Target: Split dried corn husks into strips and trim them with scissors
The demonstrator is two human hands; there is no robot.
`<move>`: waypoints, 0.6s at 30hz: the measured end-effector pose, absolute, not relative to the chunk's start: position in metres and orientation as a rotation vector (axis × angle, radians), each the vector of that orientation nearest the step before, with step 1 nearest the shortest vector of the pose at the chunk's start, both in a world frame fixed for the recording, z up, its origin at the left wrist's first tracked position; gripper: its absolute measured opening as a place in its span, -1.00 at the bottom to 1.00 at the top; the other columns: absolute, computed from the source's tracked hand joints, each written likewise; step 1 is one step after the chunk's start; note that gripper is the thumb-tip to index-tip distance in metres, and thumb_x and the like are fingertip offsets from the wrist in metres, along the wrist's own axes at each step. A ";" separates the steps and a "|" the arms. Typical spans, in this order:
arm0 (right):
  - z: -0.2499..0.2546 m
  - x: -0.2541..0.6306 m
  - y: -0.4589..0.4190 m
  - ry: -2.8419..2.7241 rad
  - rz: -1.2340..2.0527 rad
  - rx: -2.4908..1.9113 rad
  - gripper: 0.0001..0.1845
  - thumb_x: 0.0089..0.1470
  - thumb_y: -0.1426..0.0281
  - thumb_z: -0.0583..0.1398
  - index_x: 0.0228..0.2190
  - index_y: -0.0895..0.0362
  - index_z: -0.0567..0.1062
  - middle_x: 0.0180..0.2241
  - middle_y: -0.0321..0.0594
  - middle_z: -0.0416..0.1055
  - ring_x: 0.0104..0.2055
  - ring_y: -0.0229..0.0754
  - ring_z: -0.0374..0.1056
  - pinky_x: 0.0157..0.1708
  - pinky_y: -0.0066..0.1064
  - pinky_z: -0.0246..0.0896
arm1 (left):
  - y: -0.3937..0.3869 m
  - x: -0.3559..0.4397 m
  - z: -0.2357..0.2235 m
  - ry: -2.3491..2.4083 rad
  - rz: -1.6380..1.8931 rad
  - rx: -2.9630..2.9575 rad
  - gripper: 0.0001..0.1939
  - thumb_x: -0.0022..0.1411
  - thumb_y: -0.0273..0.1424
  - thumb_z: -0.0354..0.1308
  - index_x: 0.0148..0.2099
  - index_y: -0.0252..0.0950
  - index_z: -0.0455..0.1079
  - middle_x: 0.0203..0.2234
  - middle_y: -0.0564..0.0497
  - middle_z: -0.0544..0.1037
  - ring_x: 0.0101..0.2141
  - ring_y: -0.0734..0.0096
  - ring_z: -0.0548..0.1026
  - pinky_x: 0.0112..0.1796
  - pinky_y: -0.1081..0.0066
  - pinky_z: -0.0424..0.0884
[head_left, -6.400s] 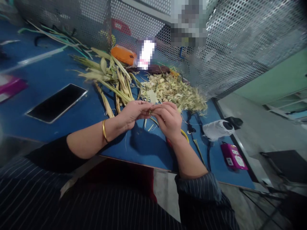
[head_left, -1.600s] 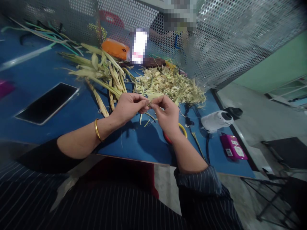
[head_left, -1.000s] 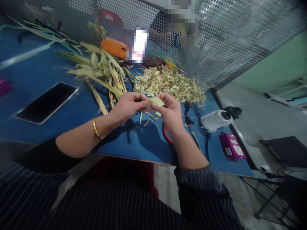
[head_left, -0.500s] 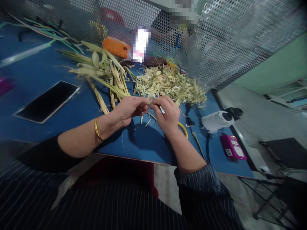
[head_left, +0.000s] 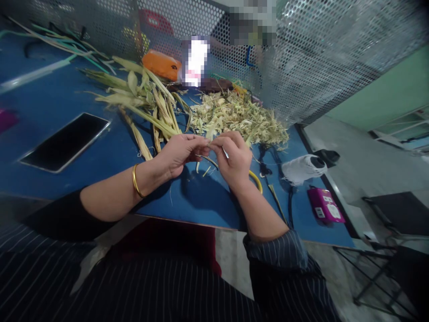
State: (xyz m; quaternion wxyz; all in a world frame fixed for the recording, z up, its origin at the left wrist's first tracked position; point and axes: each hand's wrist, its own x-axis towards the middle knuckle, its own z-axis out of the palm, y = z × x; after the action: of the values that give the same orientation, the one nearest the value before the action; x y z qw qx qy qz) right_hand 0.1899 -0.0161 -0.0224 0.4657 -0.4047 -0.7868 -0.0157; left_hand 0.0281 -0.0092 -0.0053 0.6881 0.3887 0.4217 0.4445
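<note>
My left hand (head_left: 182, 154), with a gold bangle at its wrist, pinches a small pale green piece of husk (head_left: 211, 135) between thumb and fingertips. Opposite it, my right hand (head_left: 233, 156) has its fingertips closed on the same piece. The fingertips of both hands meet and partly hide it. A bit of shiny metal (head_left: 225, 153) shows between the fingers of my right hand; what it belongs to is hidden. Just beyond that wrist curves a yellow loop (head_left: 256, 181). Short green trimmings (head_left: 207, 171) lie on the blue table (head_left: 208, 201) below my hands.
Long dry husks (head_left: 164, 107) lie at the back left, near a pile of husk scraps (head_left: 241, 114). A dark phone (head_left: 67, 142) lies at left. Right are a white thread spool (head_left: 303, 170) and a purple pack (head_left: 325, 205). Behind stand an orange packet (head_left: 161, 65) and a perforated metal screen (head_left: 301, 67).
My right fingers have shifted slightly over the husk piece, and less of it shows between the fingertips. My left hand stays nearly still.
</note>
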 end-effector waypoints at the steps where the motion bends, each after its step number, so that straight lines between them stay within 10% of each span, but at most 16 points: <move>1: -0.022 0.189 -0.016 -1.903 0.002 -0.996 -0.89 0.20 0.39 0.14 -0.37 0.05 0.45 -0.29 -0.20 0.40 -0.21 -0.18 0.34 -0.18 -0.28 0.27 | -0.009 0.028 -0.006 0.950 1.015 0.890 -0.85 0.00 -0.37 0.33 -0.41 -0.35 0.47 -0.55 0.02 0.53 -0.48 0.53 0.48 -0.47 0.56 0.34; 18: -0.025 0.190 -0.008 -1.580 0.653 -1.054 -0.77 0.03 0.27 0.30 -0.40 0.07 0.35 -0.49 -0.40 0.36 -0.45 -0.31 0.33 -0.41 -0.42 0.30 | -0.008 0.031 -0.011 0.968 1.153 1.146 -0.77 -0.02 -0.30 0.39 -0.43 -0.36 0.50 -0.53 -0.01 0.57 -0.48 0.48 0.50 -0.35 0.46 0.43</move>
State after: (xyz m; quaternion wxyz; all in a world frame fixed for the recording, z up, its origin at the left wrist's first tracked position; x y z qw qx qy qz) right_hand 0.1903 -0.0084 -0.0249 0.5368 -0.4429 -0.6636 0.2743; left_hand 0.0309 -0.0084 -0.0106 0.5850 0.4912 0.4150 0.4942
